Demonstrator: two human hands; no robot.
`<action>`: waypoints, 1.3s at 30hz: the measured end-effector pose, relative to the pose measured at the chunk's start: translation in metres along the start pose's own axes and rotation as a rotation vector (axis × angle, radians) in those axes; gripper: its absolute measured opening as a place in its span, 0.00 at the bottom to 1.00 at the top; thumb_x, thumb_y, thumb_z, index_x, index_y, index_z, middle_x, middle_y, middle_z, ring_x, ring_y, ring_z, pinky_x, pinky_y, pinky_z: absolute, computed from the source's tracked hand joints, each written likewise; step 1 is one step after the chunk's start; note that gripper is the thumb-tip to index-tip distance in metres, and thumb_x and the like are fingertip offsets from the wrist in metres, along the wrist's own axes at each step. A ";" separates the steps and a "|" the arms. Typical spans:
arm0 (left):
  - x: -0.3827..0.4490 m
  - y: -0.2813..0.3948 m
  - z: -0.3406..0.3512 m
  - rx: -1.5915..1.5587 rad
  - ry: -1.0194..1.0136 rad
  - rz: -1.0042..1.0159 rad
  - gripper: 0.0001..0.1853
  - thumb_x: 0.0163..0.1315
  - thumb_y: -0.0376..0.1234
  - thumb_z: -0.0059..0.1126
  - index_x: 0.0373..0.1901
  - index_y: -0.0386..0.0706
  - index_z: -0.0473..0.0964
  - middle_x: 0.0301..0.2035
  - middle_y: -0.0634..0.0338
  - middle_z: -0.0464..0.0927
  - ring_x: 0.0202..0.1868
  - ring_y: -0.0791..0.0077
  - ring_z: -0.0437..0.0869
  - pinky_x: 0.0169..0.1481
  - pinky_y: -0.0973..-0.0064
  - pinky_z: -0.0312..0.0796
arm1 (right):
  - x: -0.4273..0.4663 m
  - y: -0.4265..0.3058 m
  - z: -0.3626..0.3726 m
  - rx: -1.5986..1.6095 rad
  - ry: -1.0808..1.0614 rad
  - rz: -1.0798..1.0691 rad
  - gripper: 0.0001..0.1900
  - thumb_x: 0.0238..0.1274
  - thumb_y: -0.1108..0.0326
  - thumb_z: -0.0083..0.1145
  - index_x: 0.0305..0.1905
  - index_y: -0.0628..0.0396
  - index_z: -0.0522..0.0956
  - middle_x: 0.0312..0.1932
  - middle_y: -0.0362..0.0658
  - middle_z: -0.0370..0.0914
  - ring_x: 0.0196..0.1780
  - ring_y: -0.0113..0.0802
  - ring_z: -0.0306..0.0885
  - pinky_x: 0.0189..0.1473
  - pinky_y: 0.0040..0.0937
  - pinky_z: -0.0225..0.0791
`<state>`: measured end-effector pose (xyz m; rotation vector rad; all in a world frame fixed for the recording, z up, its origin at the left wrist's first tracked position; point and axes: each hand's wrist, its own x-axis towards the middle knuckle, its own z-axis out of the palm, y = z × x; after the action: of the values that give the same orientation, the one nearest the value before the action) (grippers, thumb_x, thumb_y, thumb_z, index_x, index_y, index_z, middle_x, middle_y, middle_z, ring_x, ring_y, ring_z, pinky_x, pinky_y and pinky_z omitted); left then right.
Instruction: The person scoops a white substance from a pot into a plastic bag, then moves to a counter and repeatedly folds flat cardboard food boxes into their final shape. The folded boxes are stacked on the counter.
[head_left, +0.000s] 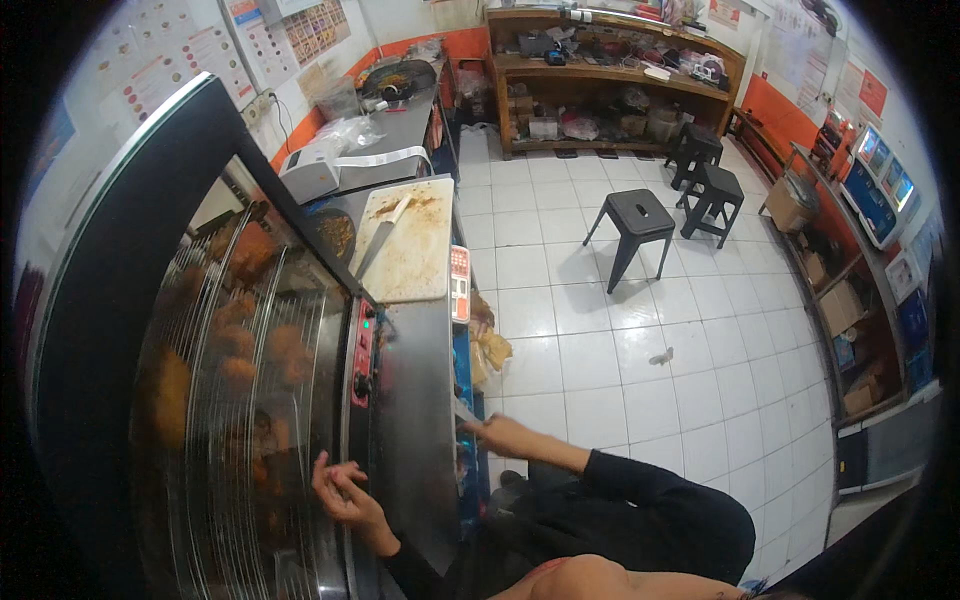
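Note:
My left hand is raised before the glass front of a food display warmer, fingers apart and curled, with nothing visible in it. Whether it touches the glass I cannot tell. Fried pieces of food sit on wire racks behind the glass. At the edge of the steel counter, my right hand grips a pale, thin item; its far end is blurred at the counter's edge. A knife lies on a stained white cutting board beyond the warmer.
A calculator rests beside the board. A dark bowl of crumbs and a white printer with paper stand farther along. Yellowish bags hang below the counter edge. A black stool stands on the tiled floor, with more stools behind.

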<state>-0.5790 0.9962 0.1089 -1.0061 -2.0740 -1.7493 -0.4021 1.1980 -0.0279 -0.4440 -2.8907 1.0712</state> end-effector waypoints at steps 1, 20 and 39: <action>0.025 -0.005 0.022 0.001 0.049 0.091 0.15 0.74 0.36 0.43 0.49 0.31 0.70 0.39 0.50 0.78 0.36 0.68 0.82 0.43 0.67 0.75 | 0.015 0.019 -0.022 0.041 -0.037 0.080 0.35 0.54 0.68 0.62 0.68 0.48 0.61 0.35 0.53 0.79 0.39 0.52 0.79 0.52 0.48 0.66; 0.283 -0.079 0.196 1.756 0.632 0.293 0.35 0.72 0.52 0.25 0.72 0.40 0.54 0.72 0.40 0.46 0.74 0.43 0.45 0.74 0.45 0.37 | 0.454 0.171 -0.198 0.598 0.048 -0.320 0.15 0.60 0.80 0.48 0.50 0.59 0.79 0.42 0.58 0.79 0.50 0.52 0.78 0.55 0.42 0.69; 0.167 -0.056 0.056 1.856 0.751 0.194 0.33 0.70 0.55 0.29 0.75 0.57 0.51 0.73 0.46 0.48 0.75 0.51 0.47 0.74 0.41 0.37 | 0.457 0.102 -0.152 1.025 -0.225 -0.305 0.13 0.71 0.69 0.51 0.54 0.64 0.73 0.54 0.49 0.76 0.53 0.40 0.76 0.58 0.33 0.67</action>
<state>-0.7236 1.1038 0.1503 0.0989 -1.8053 0.3101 -0.7959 1.4938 -0.0104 0.1728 -1.9939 2.3395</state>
